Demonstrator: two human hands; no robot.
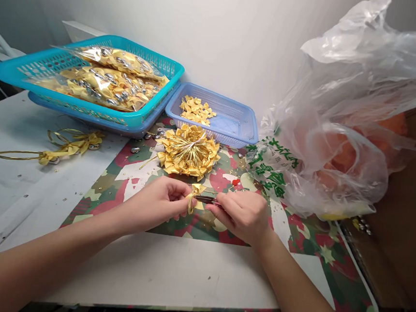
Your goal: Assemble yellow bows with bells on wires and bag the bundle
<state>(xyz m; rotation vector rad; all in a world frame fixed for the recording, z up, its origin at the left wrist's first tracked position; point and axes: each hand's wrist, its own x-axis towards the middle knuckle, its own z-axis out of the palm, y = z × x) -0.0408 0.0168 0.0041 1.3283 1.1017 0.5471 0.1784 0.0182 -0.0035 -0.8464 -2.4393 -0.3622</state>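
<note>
Over the patterned sheet (209, 230), a yellow ribbon bow (198, 189) with gold cord (189, 204) is pinched in the left hand (164, 198), apparently for steadiness, while dark pliers (205, 199) (handles mostly hidden) are gripped by the right hand (244, 212), pointed leftward at it. The bow bundle (189, 150) is placed just beyond, presumably for easy reach.

Soft light brightens the wall (236, 42); glare streaks the translucent plastic bag (329, 98); right corners are dark, edges stretched.
</note>
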